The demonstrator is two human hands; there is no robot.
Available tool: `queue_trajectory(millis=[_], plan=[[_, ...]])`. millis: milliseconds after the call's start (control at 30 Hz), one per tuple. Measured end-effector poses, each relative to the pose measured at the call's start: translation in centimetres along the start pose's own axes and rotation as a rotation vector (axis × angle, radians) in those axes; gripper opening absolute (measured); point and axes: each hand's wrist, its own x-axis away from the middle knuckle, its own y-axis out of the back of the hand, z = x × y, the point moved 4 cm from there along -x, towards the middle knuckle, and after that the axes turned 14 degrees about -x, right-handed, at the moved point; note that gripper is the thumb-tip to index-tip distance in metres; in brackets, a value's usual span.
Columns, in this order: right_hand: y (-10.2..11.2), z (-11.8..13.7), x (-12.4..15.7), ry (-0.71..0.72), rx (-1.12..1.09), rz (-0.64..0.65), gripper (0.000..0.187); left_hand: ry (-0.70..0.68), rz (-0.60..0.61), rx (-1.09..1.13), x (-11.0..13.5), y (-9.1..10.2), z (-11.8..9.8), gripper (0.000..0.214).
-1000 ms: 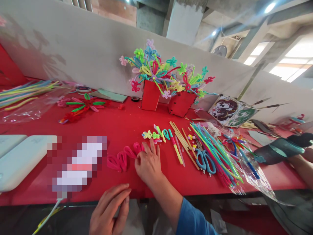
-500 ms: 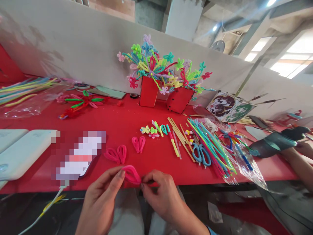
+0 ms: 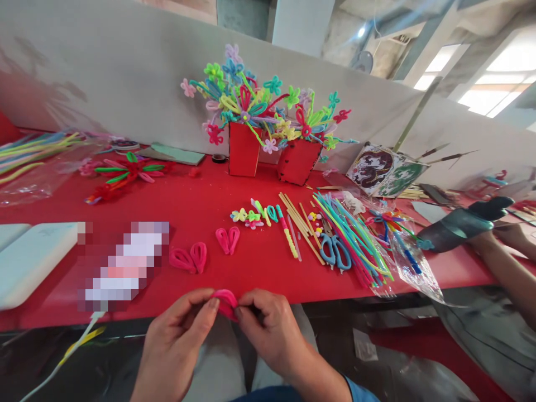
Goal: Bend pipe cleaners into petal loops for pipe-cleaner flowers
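Between my hands, at the table's near edge, is a looped pink pipe cleaner (image 3: 226, 303). My left hand (image 3: 178, 338) pinches one end of the loop between thumb and fingers. My right hand (image 3: 272, 329) pinches the other end, and its fingertips partly cover that end. Just beyond my hands lie a larger pair of pink loops (image 3: 189, 258) and a smaller pair of pink loops (image 3: 227, 240), each shaped like a heart or petals.
A phone (image 3: 125, 265) on a cable lies left, beside white boxes (image 3: 42, 262). Scissors (image 3: 335, 251), sticks (image 3: 301, 226) and bundled pipe cleaners (image 3: 355, 240) lie right. Red vases (image 3: 244, 151) of pipe-cleaner flowers stand behind. Another person's arm (image 3: 502, 273) rests near a dark bottle (image 3: 456, 229).
My right hand's fingers have shifted slightly left along the pink loop, so less of it shows. The whole view has moved a little, with table items appearing further left.
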Motion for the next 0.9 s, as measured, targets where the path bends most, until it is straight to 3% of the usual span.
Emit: queue_trajectory(millis=[100,200,667,900], plan=[[0.2,0.3,0.2,0.011,-0.017,-0.002,0.017,0.085,0.086,0.151,0.0,-0.6,0.2,0.023],[0.3,0.6,0.4,0.016,-0.025,0.007,0.014,0.093,0.097,0.186,0.0,-0.9,0.1,0.024],[0.4,0.4,0.9,-0.008,-0.221,-0.152,0.011,0.056,0.287,0.007,0.8,-1.9,-0.9,0.025],[0.2,0.5,0.7,-0.085,-0.189,-0.068,0.011,0.102,0.232,0.113,0.7,-1.5,-0.9,0.022]])
